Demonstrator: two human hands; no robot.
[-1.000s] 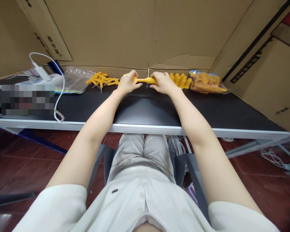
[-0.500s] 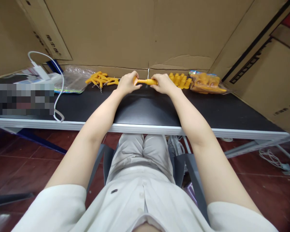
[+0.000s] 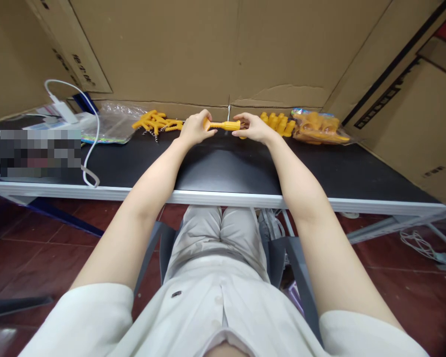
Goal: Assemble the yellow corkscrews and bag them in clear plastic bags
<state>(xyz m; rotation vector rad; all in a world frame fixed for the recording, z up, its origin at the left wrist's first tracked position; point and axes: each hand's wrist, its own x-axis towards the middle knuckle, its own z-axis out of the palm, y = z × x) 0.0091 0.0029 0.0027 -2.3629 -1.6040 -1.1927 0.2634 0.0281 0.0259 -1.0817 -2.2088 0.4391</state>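
Note:
Both my hands meet at the far middle of the black table (image 3: 223, 168). My left hand (image 3: 195, 127) is closed around one end of a yellow ribbed plastic part (image 3: 223, 125). My right hand (image 3: 253, 128) pinches the other end, its fingers loosened a little. A thin metal pin (image 3: 228, 112) sticks up just behind the part. A heap of yellow forked pieces with springs (image 3: 156, 121) lies left of my left hand. A row of yellow cylinders (image 3: 278, 123) lies right of my right hand.
A clear bag of yellow parts (image 3: 319, 127) sits at the far right, an empty-looking plastic bag (image 3: 113, 124) at the far left. A white charger and cable (image 3: 70, 116) loop over the left edge. Cardboard walls (image 3: 208, 49) close the back and sides.
My right hand has shifted slightly right along the yellow part and opened its grip a little. The left hand has stayed in place.

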